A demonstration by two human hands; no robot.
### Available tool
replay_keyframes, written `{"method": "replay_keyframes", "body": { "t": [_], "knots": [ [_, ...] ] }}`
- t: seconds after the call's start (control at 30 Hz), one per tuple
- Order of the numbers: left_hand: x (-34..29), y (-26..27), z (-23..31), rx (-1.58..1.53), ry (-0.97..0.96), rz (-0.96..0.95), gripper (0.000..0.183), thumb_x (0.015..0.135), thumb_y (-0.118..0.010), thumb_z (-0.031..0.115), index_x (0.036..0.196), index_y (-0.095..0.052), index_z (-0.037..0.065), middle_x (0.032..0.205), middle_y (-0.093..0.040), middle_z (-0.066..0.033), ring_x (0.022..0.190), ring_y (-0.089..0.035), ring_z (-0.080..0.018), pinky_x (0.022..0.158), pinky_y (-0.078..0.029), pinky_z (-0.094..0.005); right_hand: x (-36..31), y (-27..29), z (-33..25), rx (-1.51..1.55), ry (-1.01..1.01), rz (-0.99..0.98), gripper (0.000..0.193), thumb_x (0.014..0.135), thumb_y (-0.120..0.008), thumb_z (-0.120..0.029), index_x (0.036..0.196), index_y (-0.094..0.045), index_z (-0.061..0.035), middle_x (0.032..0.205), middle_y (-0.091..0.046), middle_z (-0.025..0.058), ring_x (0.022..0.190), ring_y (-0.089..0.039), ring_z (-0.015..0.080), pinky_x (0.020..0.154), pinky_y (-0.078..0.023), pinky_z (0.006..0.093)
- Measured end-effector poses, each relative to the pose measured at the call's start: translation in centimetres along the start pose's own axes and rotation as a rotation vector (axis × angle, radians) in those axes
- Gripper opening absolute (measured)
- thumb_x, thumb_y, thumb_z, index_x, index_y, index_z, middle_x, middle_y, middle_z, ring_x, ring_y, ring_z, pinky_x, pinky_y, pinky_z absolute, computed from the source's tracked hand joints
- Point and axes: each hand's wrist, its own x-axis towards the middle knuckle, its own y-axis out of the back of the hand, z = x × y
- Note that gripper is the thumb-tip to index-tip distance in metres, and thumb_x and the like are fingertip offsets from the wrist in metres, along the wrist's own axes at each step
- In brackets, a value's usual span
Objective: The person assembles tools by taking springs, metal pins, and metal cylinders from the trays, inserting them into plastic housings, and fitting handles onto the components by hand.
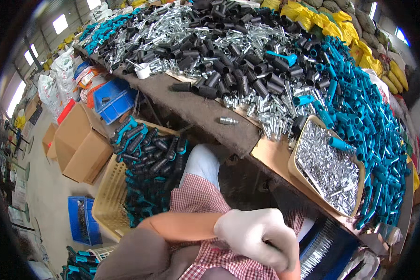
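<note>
The left hand (238, 227) and the right hand (285, 242), which wear white gloves (259, 224), are close together above a red-and-white checked cloth (198, 195). They appear to touch each other, the fingers are bent rather narrow, and because one hand partly covers the other, I cannot tell if something is held between them. The nearest parts are the thin silver rods (318, 252), lying in a dark blue box (343, 249) just to the right of the hands. Farther forward, on the bench (196, 109), there is a beige tray (292, 163) full of small metal pieces (324, 165), with one teal tube (340, 143) on top. Behind it are heaps of black sleeves (266, 85) and teal tubes (380, 154). On the left side, a yellow basket (108, 200) contains black-and-teal handles (149, 158)
</note>
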Motion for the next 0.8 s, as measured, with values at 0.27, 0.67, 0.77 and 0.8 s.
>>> {"method": "replay_keyframes", "body": {
  "t": [0.27,0.67,0.77,0.8],
  "knots": [
    [-0.3,-1.3,-0.7,0.551,-0.153,0.372,0.017,0.079,-0.073,0.006,0.095,-0.068,0.006,0.084,-0.068,-0.0093,0.068,-0.063,-0.0269,0.062,-0.048,-0.0339,3.4,-0.1,-0.9,-0.020,-0.002,0.053,0.032,0.074,-0.061,-0.034,0.095,-0.062,-0.0107,0.069,-0.056,0.0084,0.064,-0.060,0.0285,0.058,-0.048,0.0369],
    [-1.7,1.4,-0.5,0.141,0.052,0.269,0.019,0.082,-0.071,0.001,0.100,-0.069,-0.004,0.087,-0.070,-0.0145,0.080,-0.067,-0.0236,0.069,-0.052,-0.0321,0.6,-3.2,5.4,0.307,-0.116,-0.325,0.013,0.079,-0.069,-0.020,0.089,-0.073,-0.0118,0.085,-0.070,0.0111,0.079,-0.069,0.0254,0.070,-0.054,0.0338],
    [-1.5,3.0,-0.3,-0.381,0.307,0.274,0.024,0.082,-0.074,0.007,0.102,-0.070,-0.005,0.092,-0.072,-0.0133,0.077,-0.067,-0.0181,0.069,-0.051,-0.0284,-0.9,-3.9,5.6,0.715,-0.369,-0.256,0.017,0.079,-0.072,-0.015,0.094,-0.070,-0.0084,0.089,-0.068,0.0087,0.082,-0.066,0.0204,0.071,-0.052,0.0325],
    [-1.8,3.4,0.1,0.061,0.372,0.336,0.037,0.082,-0.078,0.017,0.110,-0.067,-0.004,0.101,-0.070,-0.0143,0.088,-0.066,-0.0212,0.076,-0.051,-0.0310,0.4,-2.6,4.0,0.608,-0.415,-0.162,0.021,0.080,-0.073,-0.012,0.099,-0.067,-0.0058,0.093,-0.066,0.0093,0.086,-0.064,0.0197,0.073,-0.052,0.0325]
  ]
}}
